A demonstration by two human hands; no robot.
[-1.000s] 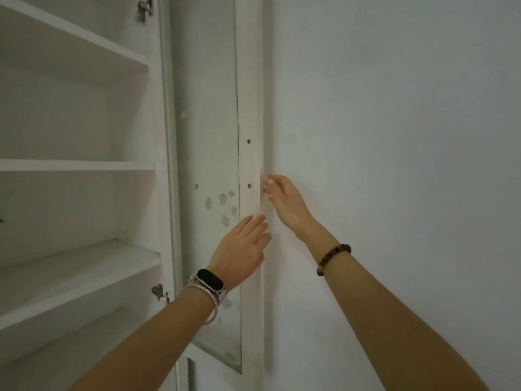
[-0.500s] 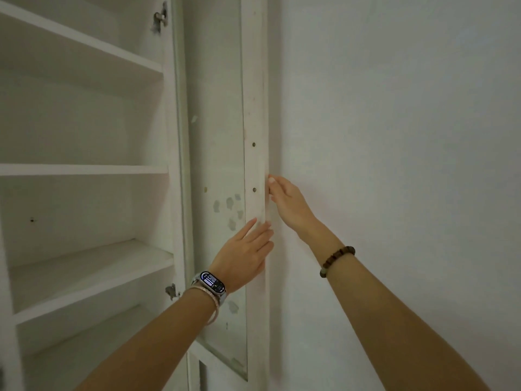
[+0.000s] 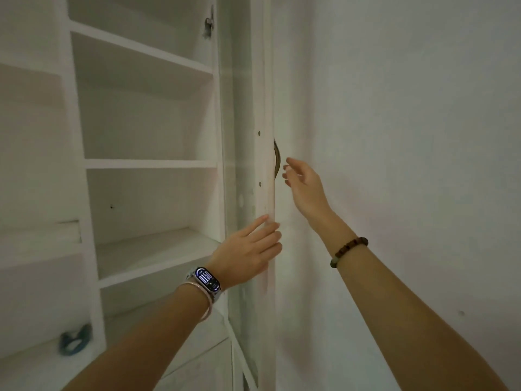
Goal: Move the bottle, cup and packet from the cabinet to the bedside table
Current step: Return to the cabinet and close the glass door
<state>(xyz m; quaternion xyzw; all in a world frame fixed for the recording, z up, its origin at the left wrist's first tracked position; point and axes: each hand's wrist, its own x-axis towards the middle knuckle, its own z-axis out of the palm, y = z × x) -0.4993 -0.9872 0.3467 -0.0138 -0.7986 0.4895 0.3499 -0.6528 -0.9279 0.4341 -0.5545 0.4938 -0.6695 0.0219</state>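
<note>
white shelving fills the left of the view and a bare white wall point(image 3: 408, 136) fills the right, with the open cabinet door point(image 3: 263, 108) seen almost edge-on between them. the left hand point(image 3: 248, 255) lies flat with fingers spread against the door's near edge, gripping nothing. the right hand point(image 3: 303, 182) hovers open just right of the door's dark curved handle point(image 3: 276, 159), apart from it and holding nothing. no bottle, cup or packet can be made out; the shelves point(image 3: 152, 165) in view look bare, and only a blurred blue-green object point(image 3: 74, 341) sits low on the far left, too unclear to name. so the task's things probably lie left of both hands, with the left hand nearer that side. the smart band point(image 3: 207, 279) on the left wrist shows digits that seem to read 01:50; no brands or labels are visible. a beaded bracelet point(image 3: 349, 251) circles the right wrist.
</note>
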